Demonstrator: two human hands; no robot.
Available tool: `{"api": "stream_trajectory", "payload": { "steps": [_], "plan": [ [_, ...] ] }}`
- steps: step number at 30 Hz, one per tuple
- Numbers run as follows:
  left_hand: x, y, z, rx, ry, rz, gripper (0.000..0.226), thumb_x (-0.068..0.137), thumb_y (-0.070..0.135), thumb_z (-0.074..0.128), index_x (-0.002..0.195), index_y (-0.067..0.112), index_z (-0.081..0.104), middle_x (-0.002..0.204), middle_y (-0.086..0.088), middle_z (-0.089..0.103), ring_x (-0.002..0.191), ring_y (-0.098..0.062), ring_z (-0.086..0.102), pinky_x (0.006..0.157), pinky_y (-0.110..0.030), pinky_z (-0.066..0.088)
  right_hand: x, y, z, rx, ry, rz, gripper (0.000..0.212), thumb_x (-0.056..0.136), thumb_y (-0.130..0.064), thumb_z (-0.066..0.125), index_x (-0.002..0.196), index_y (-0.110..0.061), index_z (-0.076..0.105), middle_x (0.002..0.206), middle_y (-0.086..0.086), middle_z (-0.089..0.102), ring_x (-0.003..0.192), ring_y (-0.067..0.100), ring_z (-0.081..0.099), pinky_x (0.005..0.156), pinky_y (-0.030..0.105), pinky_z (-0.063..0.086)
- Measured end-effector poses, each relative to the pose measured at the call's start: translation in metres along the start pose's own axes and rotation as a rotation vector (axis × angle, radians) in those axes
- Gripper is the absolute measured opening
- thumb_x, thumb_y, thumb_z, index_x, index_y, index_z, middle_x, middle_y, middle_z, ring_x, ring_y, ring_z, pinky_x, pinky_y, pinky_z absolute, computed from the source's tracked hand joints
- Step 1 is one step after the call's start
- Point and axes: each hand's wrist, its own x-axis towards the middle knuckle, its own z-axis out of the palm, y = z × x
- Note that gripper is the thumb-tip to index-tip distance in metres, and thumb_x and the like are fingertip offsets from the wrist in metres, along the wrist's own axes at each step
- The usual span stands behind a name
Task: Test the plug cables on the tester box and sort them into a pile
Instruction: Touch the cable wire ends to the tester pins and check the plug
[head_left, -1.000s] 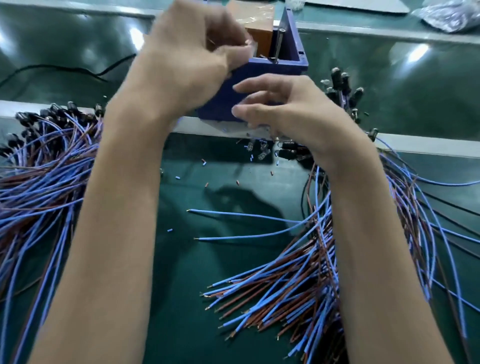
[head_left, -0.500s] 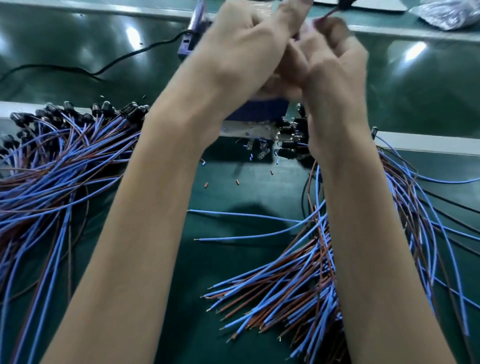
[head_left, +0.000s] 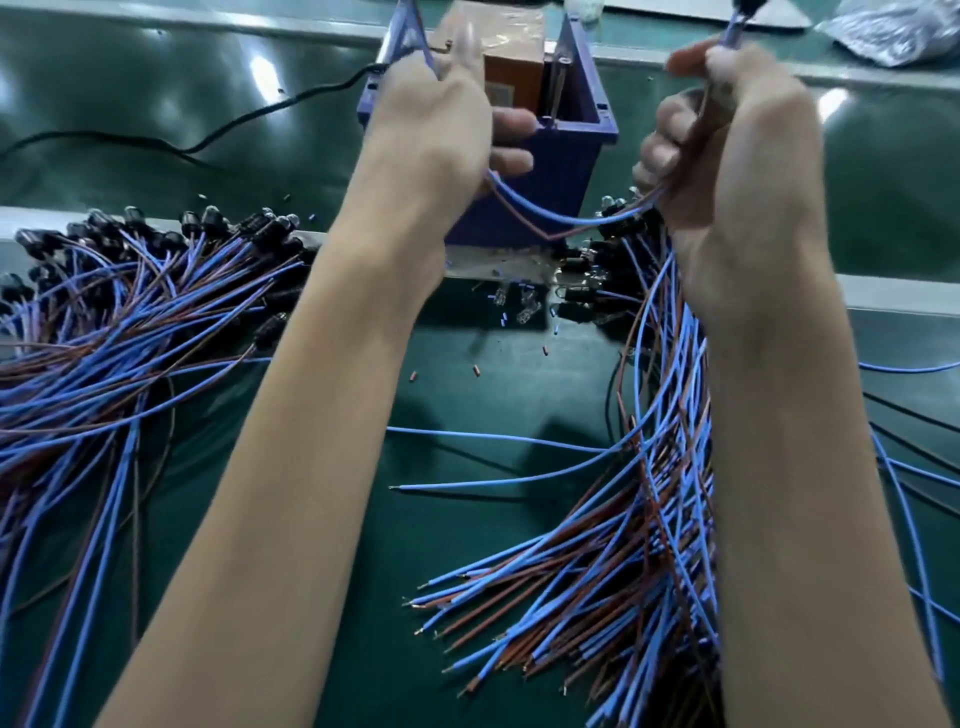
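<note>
The person is holding one plug cable (head_left: 545, 221) stretched between both hands, above the far middle of the table (head_left: 498, 525). The left hand (head_left: 431, 130) is gripping the loose end of it. Its fingers are curled round the blue wire, which is sticking up out of the fist. The right hand (head_left: 737, 156) is closed round the other part of the same cable. From its thumb the wire is going up to a dark plug that is cut off by the top of the view. Between the hands the blue and the brown wire are hanging in a low curve in front of the tester box (head_left: 582, 156).

The box is blue and open on top, and it is standing on a pale strip (head_left: 893, 301) that is crossing the table from left to right. An orange block (head_left: 511, 57) is sitting inside it. A black cord (head_left: 234, 124) is lying from the box toward the left edge.

The left pile (head_left: 130, 322) of cables is spreading along the left edge, with its black plugs lying at the strip. The right pile (head_left: 623, 545) is lying by the right edge, partly under the right forearm, and its bare ends are pointing toward the near left. Small wire scraps (head_left: 478, 370) are lying on the table just in front of the box. A plastic bag (head_left: 893, 31) is lying at the far right corner.
</note>
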Motion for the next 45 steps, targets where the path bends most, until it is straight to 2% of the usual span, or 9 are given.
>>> {"api": "stream_trajectory", "payload": {
  "steps": [3,6,10,13,17,22,34,39,45],
  "plan": [
    [0.003,-0.008,-0.001,0.173,-0.026,0.064,0.012,0.102,0.029,0.044,0.099,0.017,0.045,0.07,0.004,0.064,0.036,0.0,0.051,0.045,-0.015,0.042,0.004,0.002,0.009,0.034,-0.053,0.031,0.025,0.1,-0.003,0.031,0.084,-0.006,0.05,0.061,0.0,0.041,0.048,0.008,0.041,0.049,0.02,0.034],
    [0.007,-0.016,-0.005,0.353,-0.112,0.076,0.031,0.094,0.039,0.057,0.108,0.017,0.039,0.074,0.003,0.062,0.039,0.003,0.051,0.05,-0.021,0.044,0.004,0.0,0.002,0.003,-0.061,0.026,0.022,0.096,0.0,0.037,0.086,-0.007,0.055,0.066,-0.001,0.037,0.047,0.006,0.031,0.043,0.018,0.022],
    [0.004,-0.018,-0.003,0.552,-0.22,0.102,0.058,0.085,0.058,0.061,0.12,0.014,0.048,0.097,-0.008,0.065,0.083,-0.019,0.065,0.076,-0.034,0.052,0.006,0.008,0.003,-0.22,-0.095,0.079,0.022,0.091,-0.002,0.046,0.084,-0.009,0.067,0.054,-0.007,0.03,0.042,0.004,0.021,0.036,0.016,0.018],
    [-0.001,-0.015,0.001,0.585,-0.28,0.13,0.049,0.084,0.054,0.065,0.112,0.015,0.058,0.08,0.001,0.057,0.073,-0.018,0.054,0.065,-0.029,0.045,0.004,0.01,0.007,-0.333,-0.095,0.13,0.016,0.091,-0.011,0.056,0.084,-0.009,0.069,0.039,-0.013,0.031,0.034,0.002,0.024,0.033,0.011,0.022],
    [-0.001,-0.014,0.002,0.707,-0.311,0.135,0.039,0.087,0.05,0.064,0.107,0.018,0.06,0.086,0.002,0.059,0.075,-0.017,0.055,0.063,-0.027,0.04,0.003,0.012,0.007,-0.389,-0.129,0.114,0.026,0.085,-0.034,0.071,0.088,-0.008,0.073,0.055,-0.006,0.045,0.039,0.002,0.031,0.036,0.013,0.023],
    [-0.003,-0.012,0.004,0.803,-0.377,0.154,0.038,0.082,0.044,0.07,0.108,0.018,0.06,0.079,0.009,0.053,0.078,-0.016,0.055,0.064,-0.023,0.039,0.0,0.015,0.01,-0.425,-0.164,0.107,0.018,0.083,-0.022,0.074,0.069,-0.014,0.064,0.07,0.004,0.065,0.038,-0.001,0.046,0.04,0.011,0.034],
    [0.0,-0.013,0.006,0.829,-0.416,0.202,0.025,0.09,0.034,0.054,0.103,0.012,0.055,0.098,-0.004,0.063,0.088,-0.025,0.057,0.072,-0.032,0.044,0.0,0.015,0.018,-0.385,-0.101,0.148,0.026,0.087,0.001,0.053,0.065,-0.012,0.057,0.051,-0.004,0.065,0.038,0.002,0.055,0.032,0.009,0.03],
    [-0.001,-0.011,0.006,0.686,-0.465,0.107,0.03,0.089,0.024,0.042,0.108,0.005,0.056,0.103,-0.012,0.065,0.085,-0.028,0.068,0.083,-0.042,0.056,0.002,0.016,0.015,-0.365,-0.047,0.121,0.014,0.087,0.003,0.05,0.086,-0.011,0.052,0.055,-0.002,0.066,0.041,0.005,0.06,0.031,0.009,0.031],
    [-0.001,-0.009,0.002,0.567,-0.458,0.111,0.019,0.096,-0.001,0.046,0.108,-0.011,0.057,0.092,-0.02,0.069,0.063,-0.006,0.07,0.069,-0.036,0.061,0.006,0.02,0.01,-0.425,0.032,0.053,0.011,0.088,-0.003,0.048,0.088,-0.013,0.053,0.07,0.004,0.063,0.047,0.007,0.062,0.035,0.009,0.032]
  ]
}}
